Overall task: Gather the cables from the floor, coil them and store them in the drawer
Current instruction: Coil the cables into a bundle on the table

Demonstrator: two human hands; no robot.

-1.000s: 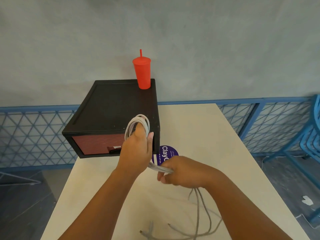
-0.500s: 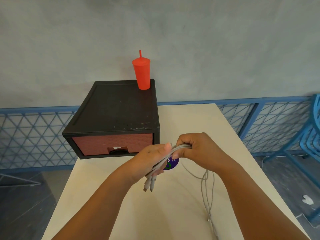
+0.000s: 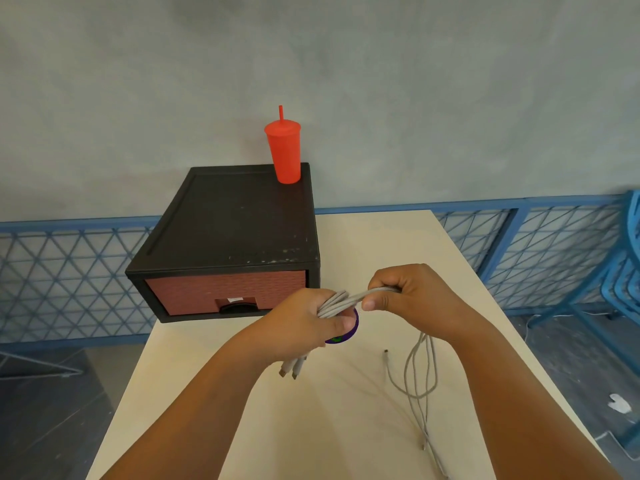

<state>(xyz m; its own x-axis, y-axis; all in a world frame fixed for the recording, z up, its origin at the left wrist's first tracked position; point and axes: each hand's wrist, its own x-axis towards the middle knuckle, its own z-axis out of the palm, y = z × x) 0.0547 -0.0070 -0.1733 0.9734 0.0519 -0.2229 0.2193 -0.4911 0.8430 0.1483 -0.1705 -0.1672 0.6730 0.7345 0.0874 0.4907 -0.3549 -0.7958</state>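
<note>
Both fists clamped on the cable bundle (image 3: pixel 346 301): my left hand (image 3: pixel 308 327) and right hand (image 3: pixel 408 294). Bundle runs 8-to-2 between them. Drawer (image 3: pixel 225 294) closed at 10 o'clock, nearer the left hand; loose tails trail on the tabletop (image 3: pixel 311 427) at 5.

Single head view, looking forward and down, close over table (image 3: pixel 242 393)

It looks like a plain workroom or semi-outdoor patio, hard to say which: a bare grey plaster wall (image 3: pixel 415 81), blue metal lattice railing (image 3: pixel 69 275), a cream table (image 3: pixel 363 244) carrying a black drawer unit (image 3: pixel 239 223) and a red tumbler (image 3: pixel 284 147), a blue chair (image 3: pixel 623 271) alongside.
</note>
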